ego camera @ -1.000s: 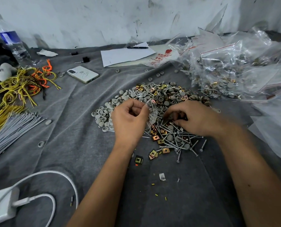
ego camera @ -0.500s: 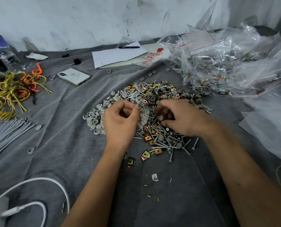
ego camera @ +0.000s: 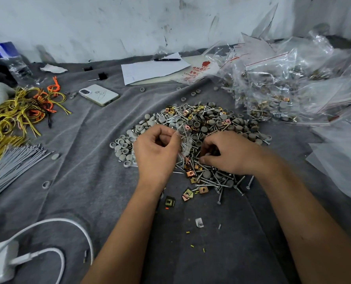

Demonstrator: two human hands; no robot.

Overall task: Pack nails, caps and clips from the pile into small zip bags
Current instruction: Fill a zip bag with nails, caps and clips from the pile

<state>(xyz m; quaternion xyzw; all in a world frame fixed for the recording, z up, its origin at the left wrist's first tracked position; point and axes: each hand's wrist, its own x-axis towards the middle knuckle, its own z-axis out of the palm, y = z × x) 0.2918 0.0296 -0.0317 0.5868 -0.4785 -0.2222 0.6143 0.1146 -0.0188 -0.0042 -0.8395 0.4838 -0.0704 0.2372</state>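
Left hand (ego camera: 157, 149), fingers curled, pinching the mouth of a small clear zip bag (ego camera: 185, 143) with nails already inside; right hand (ego camera: 228, 154), fingers bent down into the pile (ego camera: 201, 140) just beside it, picking at pieces, though what it holds cannot be told. Bag film likely thin, limp and slippery, best held at the rim; nails stiff, pointed and rolling, best taken by the shank; grey caps light; brass-coloured clips small and sharp-edged. Filled bags (ego camera: 277, 93) heaped far right on the grey cloth (ego camera: 78, 181), holding mixed nails, caps and clips.
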